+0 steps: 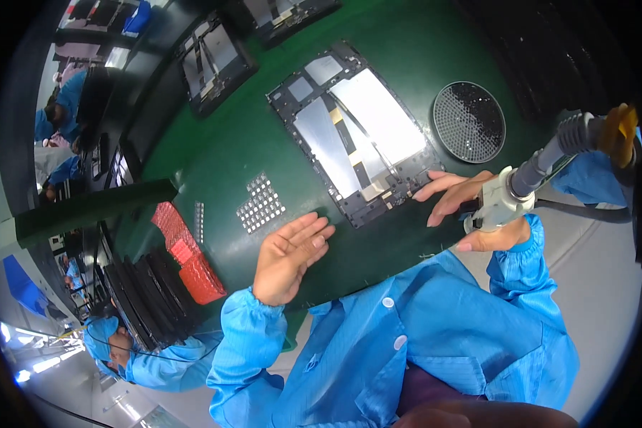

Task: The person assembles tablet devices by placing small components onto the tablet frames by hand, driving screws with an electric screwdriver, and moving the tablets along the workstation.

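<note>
My left hand (287, 258) is raised off the green mat, left of the tablet's near corner, fingers loosely extended and nothing visible in them. At the near right corner of an opened tablet (378, 103) rest the fingertips of my right hand (449, 194), stretched and apart. Part of that hand is hidden by a white fitting (499, 203) on a grey jointed tube. The tablet lies with its inside up, showing silver panels and a dark frame. Beyond my left hand sits a sheet of small pale square pieces (261, 204), and a short strip (199, 222) lies farther left.
A round dish of small dark parts (469, 121) stands right of the tablet. More opened tablets (215, 63) lie at the back left. Red bubble wrap (185, 250) and a stack of black panels (150, 296) are at left, near a person in blue (167, 360).
</note>
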